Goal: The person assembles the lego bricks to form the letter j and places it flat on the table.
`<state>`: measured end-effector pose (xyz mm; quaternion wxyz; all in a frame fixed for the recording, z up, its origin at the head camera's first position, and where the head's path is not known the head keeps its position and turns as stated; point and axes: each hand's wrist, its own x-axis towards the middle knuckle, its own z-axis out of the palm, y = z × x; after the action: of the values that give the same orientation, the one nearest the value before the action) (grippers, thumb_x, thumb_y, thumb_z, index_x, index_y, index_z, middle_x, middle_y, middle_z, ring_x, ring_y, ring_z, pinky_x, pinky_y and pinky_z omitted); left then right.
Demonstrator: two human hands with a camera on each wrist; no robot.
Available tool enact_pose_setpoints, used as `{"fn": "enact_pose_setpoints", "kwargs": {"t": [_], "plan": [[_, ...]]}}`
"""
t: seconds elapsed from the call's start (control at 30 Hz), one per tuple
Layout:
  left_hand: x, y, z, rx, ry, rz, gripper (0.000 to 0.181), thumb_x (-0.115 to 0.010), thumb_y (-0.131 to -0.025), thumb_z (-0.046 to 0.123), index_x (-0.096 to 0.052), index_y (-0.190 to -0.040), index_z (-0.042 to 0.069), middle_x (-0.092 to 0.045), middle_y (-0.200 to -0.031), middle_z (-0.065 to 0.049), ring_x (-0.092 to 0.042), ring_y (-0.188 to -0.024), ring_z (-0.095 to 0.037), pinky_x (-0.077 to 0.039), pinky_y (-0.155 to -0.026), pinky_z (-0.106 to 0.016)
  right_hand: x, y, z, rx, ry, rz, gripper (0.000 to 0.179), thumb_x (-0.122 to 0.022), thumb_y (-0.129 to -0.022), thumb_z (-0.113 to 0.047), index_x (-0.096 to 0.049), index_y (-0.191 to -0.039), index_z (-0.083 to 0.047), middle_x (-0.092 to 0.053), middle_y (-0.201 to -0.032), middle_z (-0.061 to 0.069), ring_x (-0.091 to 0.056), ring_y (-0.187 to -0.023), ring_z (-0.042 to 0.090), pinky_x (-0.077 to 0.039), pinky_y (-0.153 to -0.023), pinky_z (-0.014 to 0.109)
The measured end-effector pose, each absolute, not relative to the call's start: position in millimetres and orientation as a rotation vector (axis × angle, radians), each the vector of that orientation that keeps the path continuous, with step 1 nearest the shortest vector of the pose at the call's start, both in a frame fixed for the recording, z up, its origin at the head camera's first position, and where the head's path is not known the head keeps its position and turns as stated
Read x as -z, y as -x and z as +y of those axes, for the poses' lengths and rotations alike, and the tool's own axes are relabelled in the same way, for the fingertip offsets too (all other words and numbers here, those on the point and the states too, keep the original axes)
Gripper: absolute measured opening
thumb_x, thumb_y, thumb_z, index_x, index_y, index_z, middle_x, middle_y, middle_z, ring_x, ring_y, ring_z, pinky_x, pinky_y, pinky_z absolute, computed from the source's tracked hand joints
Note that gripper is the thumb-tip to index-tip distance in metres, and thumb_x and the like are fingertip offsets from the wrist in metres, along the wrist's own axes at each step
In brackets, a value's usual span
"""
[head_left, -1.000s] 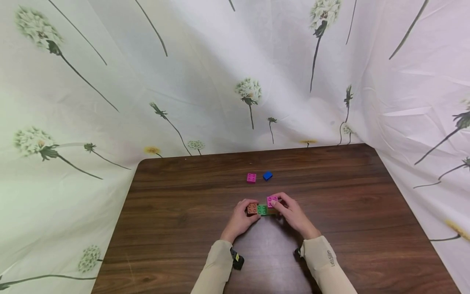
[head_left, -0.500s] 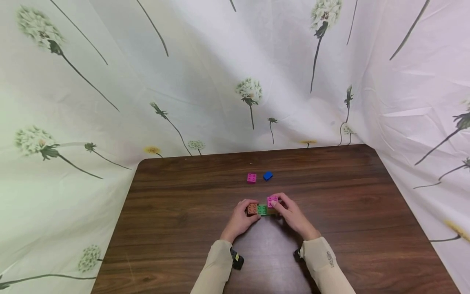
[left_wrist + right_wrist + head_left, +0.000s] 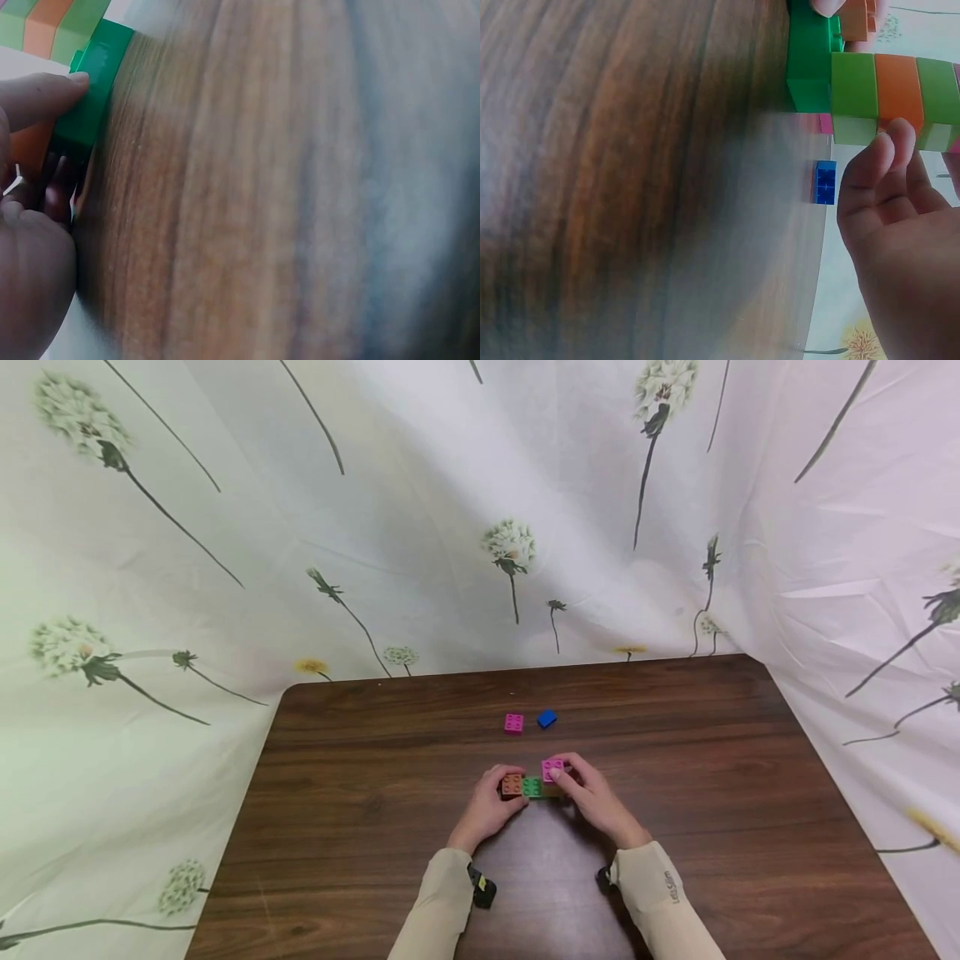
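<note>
A long green building brick (image 3: 532, 787) lies on the table with an orange brick (image 3: 512, 783) on its left end. On its right end stands a column: a light green brick (image 3: 854, 82), an orange brick (image 3: 898, 97), another light green brick (image 3: 936, 90) and a pink brick (image 3: 548, 766) on top. My left hand (image 3: 487, 810) grips the left end, thumb against the long brick (image 3: 97, 90) in the left wrist view. With its fingers round the column, my right hand (image 3: 598, 797) holds it, thumb at the pink brick. The palm partly hides the column's right side.
Farther back on the wooden table (image 3: 375, 852) lie a loose pink brick (image 3: 513, 723) and a blue brick (image 3: 547, 718). A flower-printed cloth (image 3: 427, 568) hangs behind the table and along its sides.
Both hands and the joined bricks have shifted slightly left. Their grips look the same, and the loose pink and blue bricks have stayed in place.
</note>
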<state>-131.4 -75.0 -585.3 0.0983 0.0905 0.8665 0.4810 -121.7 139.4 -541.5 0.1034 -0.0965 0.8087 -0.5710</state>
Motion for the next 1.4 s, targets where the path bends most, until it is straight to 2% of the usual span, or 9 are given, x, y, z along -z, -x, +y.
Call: {"fn": "enact_pose_setpoints", "kwargs": {"t": [0.07,0.23,0.33,0.47,0.73,0.9,1.03,1.4], "plan": [[585.8,131.6,-75.3,-1.432,-0.268,2.563,0.042,-0.075,-0.082,0.014,-0.061,-0.121,0.020,-0.060,-0.121,-0.006,-0.054,-0.111,-0.024,-0.042,-0.097,-0.049,553.5,125.9,141.5,1.687,0.279,2.386,0.028,-0.047,-0.102,-0.032,-0.058,-0.122,-0.017,-0.063,-0.109,0.009,-0.059,-0.090,0.029,-0.047,-0.074,0.029],[585.7,130.8,-75.4,-1.421,-0.269,2.564,0.042,-0.075,-0.082,0.015,-0.060,-0.121,0.019,-0.060,-0.121,-0.006,-0.054,-0.111,-0.024,-0.041,-0.096,-0.050,558.9,130.6,147.9,1.765,0.191,2.307,0.038,-0.037,-0.105,-0.034,-0.058,-0.126,-0.010,-0.061,-0.095,0.015,-0.059,-0.082,0.028,-0.049,-0.070,0.034],[584.5,130.8,-75.5,-1.418,-0.264,2.560,0.042,-0.074,-0.083,0.015,-0.060,-0.121,0.019,-0.060,-0.121,-0.006,-0.054,-0.111,-0.025,-0.041,-0.096,-0.050,564.5,136.6,152.2,1.818,0.107,2.291,0.041,-0.036,-0.105,-0.033,-0.058,-0.126,-0.006,-0.061,-0.095,0.016,-0.058,-0.079,0.022,-0.049,-0.066,0.032],[583.4,131.9,-76.0,-1.416,-0.254,2.558,0.042,-0.075,-0.082,0.014,-0.060,-0.121,0.019,-0.060,-0.121,-0.006,-0.054,-0.112,-0.025,-0.041,-0.097,-0.050,569.0,146.1,156.3,1.821,0.085,2.323,0.040,-0.045,-0.102,-0.035,-0.059,-0.124,-0.005,-0.064,-0.109,0.017,-0.059,-0.077,0.018,-0.050,-0.062,0.032],[583.3,133.7,-77.2,-1.408,-0.267,2.566,0.041,-0.075,-0.082,0.015,-0.061,-0.120,0.020,-0.061,-0.122,-0.004,-0.054,-0.114,-0.024,-0.040,-0.099,-0.050,571.9,167.9,151.3,1.683,0.173,2.354,0.039,-0.057,-0.098,-0.029,-0.056,-0.129,-0.006,-0.065,-0.117,0.015,-0.058,-0.084,0.019,-0.048,-0.062,0.030],[583.3,134.0,-78.4,-1.412,-0.289,2.579,0.041,-0.076,-0.081,0.014,-0.061,-0.119,0.019,-0.062,-0.120,-0.004,-0.054,-0.113,-0.024,-0.039,-0.099,-0.049,574.7,184.5,143.9,1.611,0.285,2.396,0.035,-0.059,-0.096,-0.022,-0.057,-0.127,-0.005,-0.066,-0.118,0.014,-0.061,-0.097,0.019,-0.049,-0.076,0.029],[583.7,133.7,-78.3,-1.410,-0.287,2.583,0.040,-0.076,-0.081,0.015,-0.061,-0.118,0.018,-0.062,-0.119,-0.004,-0.054,-0.113,-0.024,-0.039,-0.098,-0.048,574.4,194.6,138.0,1.554,0.364,2.397,0.035,-0.060,-0.096,-0.018,-0.056,-0.127,-0.003,-0.066,-0.118,0.014,-0.063,-0.101,0.022,-0.050,-0.086,0.036],[584.4,130.4,-78.0,-1.416,-0.279,2.570,0.039,-0.076,-0.081,0.014,-0.062,-0.117,0.018,-0.062,-0.119,-0.005,-0.055,-0.111,-0.023,-0.041,-0.097,-0.048,573.0,213.7,126.0,1.377,0.404,2.476,0.038,-0.063,-0.093,-0.017,-0.055,-0.129,-0.005,-0.064,-0.119,0.013,-0.060,-0.099,0.022,-0.049,-0.086,0.039]]}}
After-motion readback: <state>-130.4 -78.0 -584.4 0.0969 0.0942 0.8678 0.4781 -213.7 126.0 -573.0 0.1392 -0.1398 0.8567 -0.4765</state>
